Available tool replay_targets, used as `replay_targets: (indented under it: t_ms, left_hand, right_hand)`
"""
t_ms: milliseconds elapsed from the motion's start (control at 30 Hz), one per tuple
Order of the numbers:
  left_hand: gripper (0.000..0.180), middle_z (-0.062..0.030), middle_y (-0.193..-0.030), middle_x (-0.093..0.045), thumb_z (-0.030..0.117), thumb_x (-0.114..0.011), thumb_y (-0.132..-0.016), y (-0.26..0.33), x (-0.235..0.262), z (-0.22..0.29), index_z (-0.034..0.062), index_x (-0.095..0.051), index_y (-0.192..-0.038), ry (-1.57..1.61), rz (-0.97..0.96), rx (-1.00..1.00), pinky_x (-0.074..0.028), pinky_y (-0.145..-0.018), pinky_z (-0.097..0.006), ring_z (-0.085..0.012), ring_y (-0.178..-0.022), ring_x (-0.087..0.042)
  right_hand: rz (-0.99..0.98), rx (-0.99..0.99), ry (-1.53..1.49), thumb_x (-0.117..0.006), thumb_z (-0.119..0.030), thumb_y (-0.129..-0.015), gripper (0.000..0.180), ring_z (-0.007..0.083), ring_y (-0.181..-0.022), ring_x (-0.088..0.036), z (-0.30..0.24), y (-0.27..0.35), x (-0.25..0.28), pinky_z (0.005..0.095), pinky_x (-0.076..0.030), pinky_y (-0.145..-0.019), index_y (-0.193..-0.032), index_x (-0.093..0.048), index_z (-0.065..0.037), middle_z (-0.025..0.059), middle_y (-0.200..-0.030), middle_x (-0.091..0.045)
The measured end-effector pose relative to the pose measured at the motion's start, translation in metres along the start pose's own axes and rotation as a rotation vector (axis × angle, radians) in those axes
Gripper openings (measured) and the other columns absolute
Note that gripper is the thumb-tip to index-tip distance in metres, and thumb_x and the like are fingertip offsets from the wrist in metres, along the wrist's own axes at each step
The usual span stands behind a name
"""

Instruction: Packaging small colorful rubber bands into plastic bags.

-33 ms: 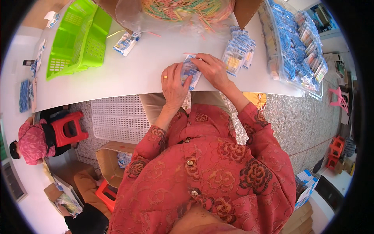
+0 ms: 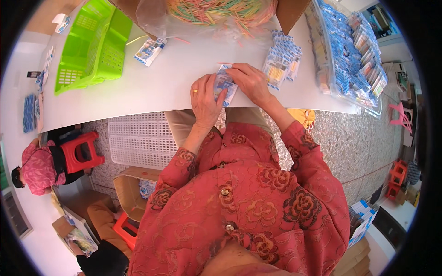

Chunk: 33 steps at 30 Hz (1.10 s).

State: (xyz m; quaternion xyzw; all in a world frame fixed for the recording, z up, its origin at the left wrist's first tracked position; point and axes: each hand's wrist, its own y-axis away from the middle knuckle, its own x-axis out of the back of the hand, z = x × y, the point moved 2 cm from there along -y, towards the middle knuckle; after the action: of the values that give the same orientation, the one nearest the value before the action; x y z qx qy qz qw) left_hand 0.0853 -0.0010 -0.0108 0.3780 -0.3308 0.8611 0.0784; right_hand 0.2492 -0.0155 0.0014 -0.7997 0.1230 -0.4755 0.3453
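A small blue-and-white plastic packet (image 2: 225, 86) lies at the table's near edge, between my two hands. My left hand (image 2: 205, 99), with a ring on one finger, grips its left side, the thumb lying across the lower part. At the upper right edge of the packet, the bent fingers of my right hand (image 2: 251, 83) are closed on it; their tips are partly hidden. A thin pink stick (image 2: 224, 63) lies just beyond the packet. Right of my right hand is a loose pile of filled packets (image 2: 277, 69), with pale sticks showing through the clear fronts.
Another packet (image 2: 150, 50) lies beside a green basket (image 2: 108, 60) at left. A cardboard box (image 2: 294, 14) with a plastic bag of coloured sticks (image 2: 216, 11) stands at the back. A clear bin (image 2: 324, 60) full of packets is at right. Two people sit at left.
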Motion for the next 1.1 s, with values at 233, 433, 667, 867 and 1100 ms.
replay_targets:
  t_ms: [233, 433, 667, 867, 1100]
  left_hand:
    - [0.054, -0.0119, -0.112, -0.055, 0.018, -0.074, -0.071, 0.000, -0.001, -0.001, 0.0011, -0.054, -0.118, 0.005, 0.005, 0.005, -0.036, -0.094, -0.041, -0.0292, -0.106, -0.050]
    - [0.055, -0.0123, -0.113, -0.055, 0.021, -0.073, -0.072, 0.001, -0.001, -0.003, 0.0019, -0.054, -0.120, 0.022, 0.008, 0.014, -0.037, -0.094, -0.040, -0.0297, -0.106, -0.050]
    - [0.053, -0.0120, -0.113, -0.056, 0.023, -0.072, -0.073, 0.002, -0.001, -0.006, 0.0027, -0.054, -0.119, 0.074, -0.003, 0.017, -0.037, -0.093, -0.041, -0.0301, -0.107, -0.050]
    - [0.050, -0.0122, -0.112, -0.057, 0.023, -0.072, -0.074, 0.001, 0.000, -0.006, 0.0026, -0.056, -0.116, 0.084, 0.020, 0.026, -0.037, -0.093, -0.041, -0.0304, -0.107, -0.050]
    - [0.045, -0.0141, -0.113, -0.057, 0.020, -0.071, -0.076, -0.004, 0.006, -0.008, 0.0017, -0.057, -0.114, 0.252, 0.064, 0.083, -0.040, -0.090, -0.040, -0.0306, -0.105, -0.051]
  right_hand:
    - [-0.016, -0.167, -0.163, -0.072, -0.008, -0.073, 0.014, 0.0244, -0.071, -0.062, 0.001, -0.004, -0.001, 0.0332, -0.050, -0.060, -0.084, -0.065, -0.005, 0.0069, -0.078, -0.063]
    - [0.012, -0.071, -0.133, -0.071, -0.007, -0.074, 0.012, 0.0238, -0.070, -0.063, 0.006, -0.002, -0.005, 0.0331, -0.051, -0.058, -0.085, -0.066, -0.005, 0.0066, -0.079, -0.064]
    - [0.000, -0.135, -0.122, -0.068, -0.002, -0.074, 0.018, 0.0217, -0.074, -0.066, 0.005, -0.001, -0.003, 0.0309, -0.054, -0.062, -0.092, -0.068, -0.006, 0.0065, -0.096, -0.065]
    - [0.141, -0.125, -0.100, -0.068, -0.001, -0.074, 0.019, 0.0248, -0.086, -0.064, 0.006, -0.006, 0.005, 0.0340, -0.053, -0.071, -0.093, -0.067, -0.005, 0.0087, -0.096, -0.064]
    - [0.128, -0.224, -0.290, -0.066, -0.006, -0.078, 0.009, 0.0272, -0.081, -0.060, 0.011, -0.007, 0.007, 0.0358, -0.049, -0.070, -0.086, -0.064, -0.004, 0.0099, -0.085, -0.064]
